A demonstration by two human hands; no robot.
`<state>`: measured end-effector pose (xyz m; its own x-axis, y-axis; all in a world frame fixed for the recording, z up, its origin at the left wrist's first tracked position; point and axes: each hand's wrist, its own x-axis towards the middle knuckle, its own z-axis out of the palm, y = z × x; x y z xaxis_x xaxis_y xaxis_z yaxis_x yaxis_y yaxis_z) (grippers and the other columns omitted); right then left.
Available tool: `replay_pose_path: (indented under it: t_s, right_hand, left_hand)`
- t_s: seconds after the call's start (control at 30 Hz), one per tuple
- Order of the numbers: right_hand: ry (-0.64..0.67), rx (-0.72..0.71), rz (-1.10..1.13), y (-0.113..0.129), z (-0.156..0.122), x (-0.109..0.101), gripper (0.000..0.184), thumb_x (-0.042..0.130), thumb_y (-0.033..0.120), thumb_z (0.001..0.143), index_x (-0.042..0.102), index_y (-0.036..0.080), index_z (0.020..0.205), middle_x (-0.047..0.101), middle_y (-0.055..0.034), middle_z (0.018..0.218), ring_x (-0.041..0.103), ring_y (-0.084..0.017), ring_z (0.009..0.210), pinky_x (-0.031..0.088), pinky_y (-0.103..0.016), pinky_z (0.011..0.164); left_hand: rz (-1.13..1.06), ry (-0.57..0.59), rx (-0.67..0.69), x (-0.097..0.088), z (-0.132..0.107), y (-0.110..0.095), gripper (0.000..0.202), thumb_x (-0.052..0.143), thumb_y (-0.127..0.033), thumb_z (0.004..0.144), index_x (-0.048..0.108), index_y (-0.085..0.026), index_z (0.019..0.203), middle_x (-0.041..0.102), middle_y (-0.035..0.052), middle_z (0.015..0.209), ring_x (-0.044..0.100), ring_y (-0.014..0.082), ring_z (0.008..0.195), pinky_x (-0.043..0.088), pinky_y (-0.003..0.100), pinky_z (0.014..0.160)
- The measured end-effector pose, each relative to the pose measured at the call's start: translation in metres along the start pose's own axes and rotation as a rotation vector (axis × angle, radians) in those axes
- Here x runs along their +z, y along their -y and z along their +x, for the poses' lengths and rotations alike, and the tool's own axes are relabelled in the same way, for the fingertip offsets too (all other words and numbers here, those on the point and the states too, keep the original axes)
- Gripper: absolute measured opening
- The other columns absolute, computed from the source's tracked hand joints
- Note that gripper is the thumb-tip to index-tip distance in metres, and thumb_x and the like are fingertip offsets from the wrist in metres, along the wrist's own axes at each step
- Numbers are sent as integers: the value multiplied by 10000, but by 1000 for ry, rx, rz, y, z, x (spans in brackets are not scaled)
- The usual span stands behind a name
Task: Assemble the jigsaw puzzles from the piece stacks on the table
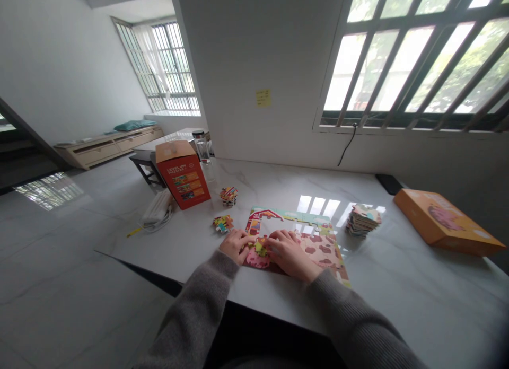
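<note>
Head view: the puzzle [324,251] lies flat on the surface [401,289], close to its near edge, and I have both hands over it. My left hand [234,246] rests at the puzzle's left edge, and my right hand [292,254] lies across its middle, toward the near side. The fingers of both hands are bent, and their tips come near each other about a green piece [260,247], beside a pink part [257,260] of the picture. Whether they pinch this piece or only press it from above, I cannot tell.

To do this joining well, I think I should first make the colours agree with the neighbours, and set the tab over its hole before pushing. The left fingers can hold the border still, while the right ones press straight down, evenly, without force from the side. Otherwise the joined parts may slide or lift, because the puzzle has a bare opening in its middle.

The loose pieces [222,224] lie just beyond my left hand, with a small stack [229,196] behind them. A taller stack [363,221] stands between the puzzle and the orange box [449,223], toward the surface's right edge.
</note>
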<state>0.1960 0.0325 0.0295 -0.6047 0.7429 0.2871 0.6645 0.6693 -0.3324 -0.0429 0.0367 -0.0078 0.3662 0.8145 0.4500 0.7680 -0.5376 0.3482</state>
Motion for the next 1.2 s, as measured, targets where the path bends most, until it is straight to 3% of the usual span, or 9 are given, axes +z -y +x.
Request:
replay_pose_path:
  t_s: [0.37, 0.53, 0.8, 1.2]
  right_hand:
    - [5, -15, -39, 0, -2, 1, 231, 537, 192, 973, 664, 278, 1147, 628, -69, 1150, 522, -236, 1042, 356, -394, 951]
    - [-9, -4, -47, 0, -2, 3, 244, 521, 185, 979, 674, 281, 1142, 630, -74, 1133, 526, -237, 1018, 369, -396, 929]
    - [1, -21, -27, 3, -4, 3, 314, 535, 162, 970, 641, 300, 1231, 601, -85, 1235, 516, -257, 1128, 377, -433, 989]
    - [7, -30, -3, 1, -4, 6, 295, 502, 166, 999, 657, 277, 1224, 602, -91, 1167, 522, -240, 1087, 422, -398, 952]
  left_hand:
    - [-55, 67, 89, 0, -4, -4, 334, 530, -124, 844, 719, -230, 1099, 702, 47, 1113, 561, 247, 1038, 450, 412, 924]
    - [2, 116, 116, -1, -5, -7, 388, 564, -124, 791, 725, -259, 1116, 681, 44, 1176, 554, 259, 1063, 443, 425, 908]
    - [12, 136, 117, -2, -5, -9, 414, 561, -145, 794, 717, -275, 1154, 683, 44, 1190, 543, 270, 1085, 430, 441, 924]
    - [21, 146, 118, -3, -5, -10, 447, 586, -121, 756, 723, -280, 1151, 675, 38, 1202, 527, 274, 1074, 414, 447, 926]
